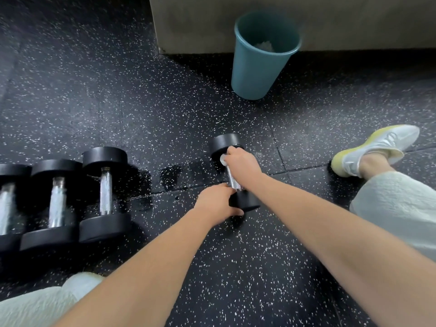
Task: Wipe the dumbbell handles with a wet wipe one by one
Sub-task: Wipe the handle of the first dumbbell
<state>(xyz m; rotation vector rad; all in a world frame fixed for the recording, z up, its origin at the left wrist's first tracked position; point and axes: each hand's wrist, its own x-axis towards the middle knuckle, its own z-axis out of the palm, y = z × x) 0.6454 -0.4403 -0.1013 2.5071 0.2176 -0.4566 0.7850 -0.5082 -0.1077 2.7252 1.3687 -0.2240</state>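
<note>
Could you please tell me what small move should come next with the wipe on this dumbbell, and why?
Probably slide the right hand with the wet wipe along the handle toward the near head. The wipe sits at the handle's far end, bare chrome shows below it, and the left hand grips the near head, steadying it.

Right hand (pixel 241 162) holds a wet wipe (pixel 223 159) on the dumbbell (pixel 233 182) (chrome handle); left hand (pixel 215 202) grips its end.

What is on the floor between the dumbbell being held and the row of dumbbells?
No object: in the head view only speckled floor with dark, wet-looking patches separates the held dumbbell from the row of dumbbells.
</note>
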